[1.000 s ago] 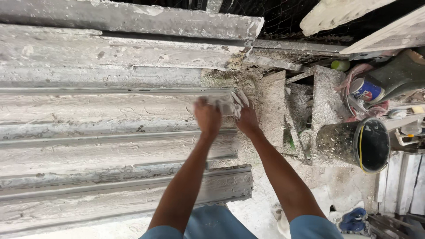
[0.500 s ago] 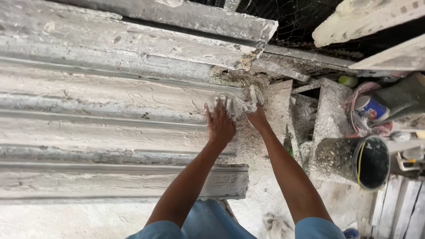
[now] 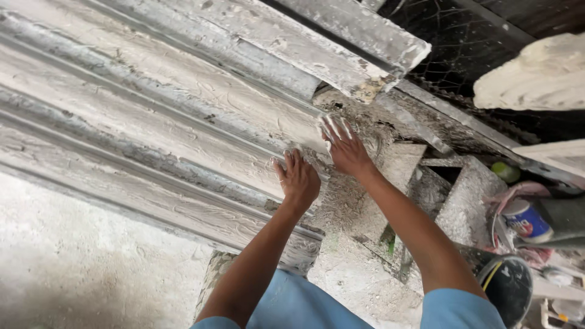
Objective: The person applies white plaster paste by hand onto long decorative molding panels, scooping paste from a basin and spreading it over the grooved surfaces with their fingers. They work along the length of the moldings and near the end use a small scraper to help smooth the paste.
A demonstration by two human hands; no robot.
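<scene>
Both hands are pressed against the near end of a long plaster moulding [image 3: 158,122], a ribbed, white-crusted piece that runs from the upper left down towards the middle of the view. The left hand [image 3: 298,180] lies palm-down on a ridge close to the moulding's end, its fingers [image 3: 291,159] loosely curled and pointing up along the ribs; they rest on the wet surface and grip nothing. The right hand [image 3: 346,149] sits just beside it, higher and nearer the end edge, with fingers [image 3: 334,128] spread flat and coated in white plaster, fingertips on the moulding where it meets the rough rubble-strewn bench [image 3: 365,268]. So the moulding lies under and ahead of both sets of fingers. A black bucket [image 3: 509,286] stands at lower right, well apart, with a small blue-and-white tub [image 3: 525,220] above it
</scene>
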